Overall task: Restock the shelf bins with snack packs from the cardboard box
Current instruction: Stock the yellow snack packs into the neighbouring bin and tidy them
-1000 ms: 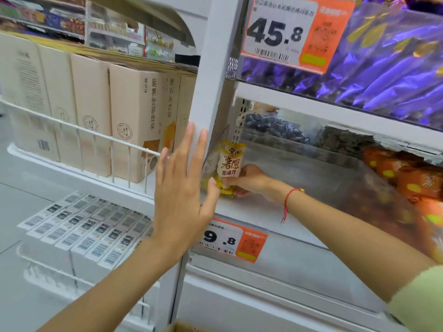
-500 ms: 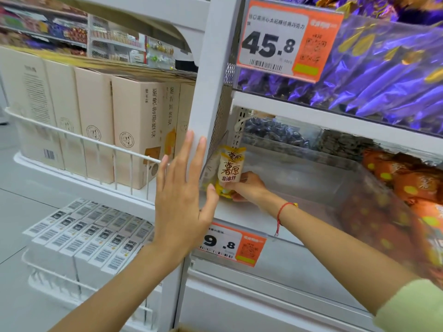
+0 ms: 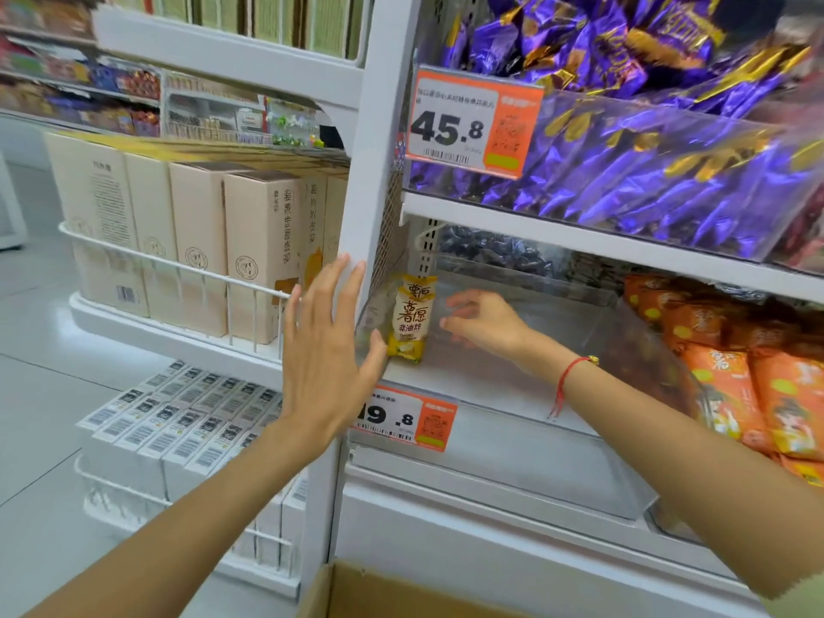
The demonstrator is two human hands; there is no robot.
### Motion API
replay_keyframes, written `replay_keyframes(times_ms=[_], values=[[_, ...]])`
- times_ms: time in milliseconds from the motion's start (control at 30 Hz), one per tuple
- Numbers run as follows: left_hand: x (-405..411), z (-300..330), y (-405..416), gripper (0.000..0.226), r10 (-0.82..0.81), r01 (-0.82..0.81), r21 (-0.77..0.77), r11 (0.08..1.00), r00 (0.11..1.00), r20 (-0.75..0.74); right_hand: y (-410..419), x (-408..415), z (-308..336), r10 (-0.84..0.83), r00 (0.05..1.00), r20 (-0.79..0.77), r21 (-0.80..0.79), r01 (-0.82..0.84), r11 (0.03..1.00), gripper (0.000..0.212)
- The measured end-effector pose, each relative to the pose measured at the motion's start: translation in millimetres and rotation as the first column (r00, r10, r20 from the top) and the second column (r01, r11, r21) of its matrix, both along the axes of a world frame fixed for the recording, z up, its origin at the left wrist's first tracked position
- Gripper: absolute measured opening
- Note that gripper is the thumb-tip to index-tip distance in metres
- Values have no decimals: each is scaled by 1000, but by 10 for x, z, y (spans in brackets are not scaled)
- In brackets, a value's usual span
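Note:
A yellow and white snack pack point(image 3: 409, 318) stands upright in the left corner of a clear shelf bin point(image 3: 526, 443). My right hand point(image 3: 484, 322) is inside the bin just right of the pack, fingers loose and apart from it, holding nothing. My left hand point(image 3: 327, 345) is flat, fingers straight, against the white shelf upright point(image 3: 379, 140) and the bin's left front corner. The cardboard box point(image 3: 356, 593) shows only its top edge at the bottom of the view.
Orange snack packs point(image 3: 731, 381) fill the bin to the right. Purple wrapped sweets point(image 3: 646, 140) fill the bin above. Beige cartons point(image 3: 200, 243) stand behind a wire rail on the left, with white boxes point(image 3: 178, 434) below. Price tags point(image 3: 403, 419) hang on the shelf edges.
My right hand has let go of the snack pack and drawn a little to the right; the pack stays standing in the bin corner. The view has tilted down, bringing the box edge in.

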State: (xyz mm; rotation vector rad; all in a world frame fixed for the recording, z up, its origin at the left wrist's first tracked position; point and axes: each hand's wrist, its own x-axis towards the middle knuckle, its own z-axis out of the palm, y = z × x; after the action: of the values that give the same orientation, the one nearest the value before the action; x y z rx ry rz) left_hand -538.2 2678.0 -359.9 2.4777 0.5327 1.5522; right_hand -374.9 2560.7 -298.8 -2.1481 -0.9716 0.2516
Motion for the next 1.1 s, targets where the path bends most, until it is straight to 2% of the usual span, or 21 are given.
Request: replay_keyframes(times_ms=[67,133,200,267,300,367,467,533,633,700,767,900,967,1033,1100], values=[[-98,24,-108,55,18,-20,31,999,998,63,-224,-256,94,156,982,106,66,-164,984,21],[-223,0,-302,37,-56,50,67,996,994,94,-547,-545,122,305,937,172,30,-314,949,14],[-355,-111,-521,20,-159,159,124,979,987,-13,-907,-793,57,414,890,191,-130,-395,909,12],[-478,-261,-749,17,-203,229,98,968,953,-226,-1222,-961,-139,489,855,174,-389,-396,832,15],[-529,-354,-858,18,-204,230,27,973,906,-371,-1355,-1004,-316,514,846,143,-520,-378,766,19],[-608,-632,-1038,22,-208,144,-152,978,754,-623,-1571,-1069,-744,517,854,51,-715,-330,616,26],[-758,-1190,-1274,26,-212,13,-243,970,535,-818,-1833,-1057,-1531,444,896,-31,-854,-254,455,28],[-892,-1589,-1410,27,-257,-50,-310,949,442,-859,-1983,-1089,-1998,398,918,2,-866,-197,459,28],[-1075,-2104,-1618,33,-368,-124,-436,891,363,-856,-2126,-1272,-2537,285,959,-5,-771,-185,610,41],[-1122,-2354,-1712,37,-421,-145,-496,856,359,-833,-2146,-1413,-2786,270,963,-24,-732,-201,651,58],[-1103,-2541,-1750,44,-463,-171,-560,811,398,-792,-2153,-1522,-2963,261,965,-35,-726,-204,657,68],[-987,-2825,-1861,61,-506,-231,-654,721,469,-724,-2170,-1686,-3199,258,957,132,-785,-58,617,71],[-924,-2885,-1930,64,-435,-291,-622,727,507,-745,-2146,-1737,-3260,201,967,155,-791,-1,612,70],[-888,-2907,-1963,62,-356,-317,-551,772,501,-789,-2107,-1747,-3287,197,966,167,-797,15,604,64],[-892,-2928,-1951,56,-345,-304,-533,790,498,-795,-2072,-1709,-3269,202,969,141,-798,-10,602,59]])
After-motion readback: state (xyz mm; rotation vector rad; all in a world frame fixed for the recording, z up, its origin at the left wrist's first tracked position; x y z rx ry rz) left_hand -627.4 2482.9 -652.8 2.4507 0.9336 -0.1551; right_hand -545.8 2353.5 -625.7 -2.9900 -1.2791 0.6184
